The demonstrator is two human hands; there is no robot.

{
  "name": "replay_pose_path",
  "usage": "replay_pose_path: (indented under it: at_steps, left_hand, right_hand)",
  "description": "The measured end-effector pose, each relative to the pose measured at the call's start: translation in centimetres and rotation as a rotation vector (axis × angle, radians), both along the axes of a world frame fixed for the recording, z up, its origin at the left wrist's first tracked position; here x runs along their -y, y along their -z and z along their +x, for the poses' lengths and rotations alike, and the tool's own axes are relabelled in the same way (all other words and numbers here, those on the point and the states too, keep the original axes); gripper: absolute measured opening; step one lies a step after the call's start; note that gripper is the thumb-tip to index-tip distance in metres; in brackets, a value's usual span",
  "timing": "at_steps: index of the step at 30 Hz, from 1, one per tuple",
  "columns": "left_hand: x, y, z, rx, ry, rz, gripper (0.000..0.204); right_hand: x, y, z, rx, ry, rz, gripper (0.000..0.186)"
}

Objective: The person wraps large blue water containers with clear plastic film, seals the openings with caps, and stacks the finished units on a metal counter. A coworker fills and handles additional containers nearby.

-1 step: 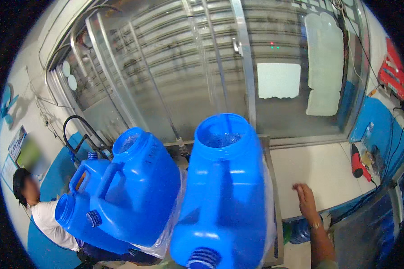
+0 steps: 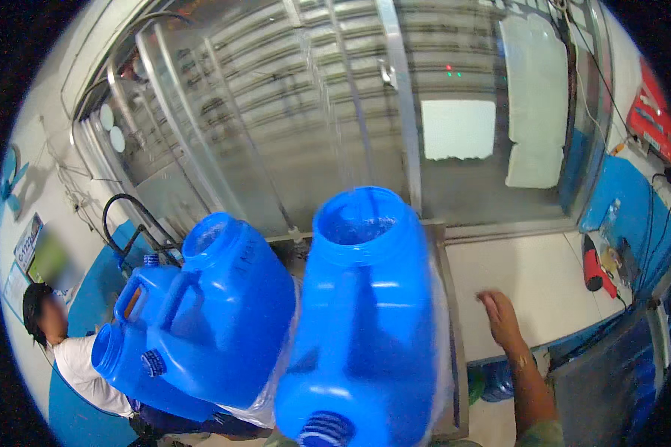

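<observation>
A large blue water jug [image 2: 358, 313] stands upright in front of me, its wide mouth uncapped and rippled water visible inside. Low on its near side is a ribbed blue cap [image 2: 325, 430]. To its left is a second blue jug [image 2: 238, 298], also with an open mouth, beside a smaller blue jug [image 2: 106, 349] partly hidden behind it. My right hand [image 2: 503, 320] hovers over the white tiled ledge, right of the large jug and apart from it. Its fingers are loosely bent with nothing visible in them. My left hand is out of view.
Framed glass panels [image 2: 276, 134] rise behind the jugs. A red and black heat gun [image 2: 593, 268] lies on the tiled ledge [image 2: 529, 268] at right, near cables. At far left a person in a white shirt [image 2: 78, 372] sits by a blue wall.
My right hand has shifted slightly left and upward. The jugs sit slightly further left in the picture, along with much of the background.
</observation>
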State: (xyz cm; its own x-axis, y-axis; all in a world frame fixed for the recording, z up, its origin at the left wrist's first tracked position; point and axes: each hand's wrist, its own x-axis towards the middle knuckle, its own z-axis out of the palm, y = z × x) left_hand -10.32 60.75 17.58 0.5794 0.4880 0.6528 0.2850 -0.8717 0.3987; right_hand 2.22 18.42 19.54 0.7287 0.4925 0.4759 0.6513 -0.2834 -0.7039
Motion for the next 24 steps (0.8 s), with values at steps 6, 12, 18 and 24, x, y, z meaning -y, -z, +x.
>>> replay_pose_path:
  at_steps: [6,12,18,24]
  left_hand:
    - [11.1,-4.8,-13.8,0.149,-0.007,-0.120,0.041]
    - [20.1,2.0,-24.6,0.076,-0.276,-0.355,0.036]
    - [27.1,8.3,-30.5,-0.019,-0.491,-0.600,0.032]
    - [30.1,10.7,-33.1,-0.104,-0.508,-0.725,0.028]
  right_hand:
    - [-11.1,-6.9,9.6,0.124,-0.121,0.119,0.025]
    - [-20.0,-6.6,12.4,0.478,-0.328,-0.131,0.026]
    - [-22.3,-4.1,11.3,0.681,-0.399,-0.518,0.024]
    - [-22.0,-0.2,12.5,0.430,-0.375,-0.182,0.023]
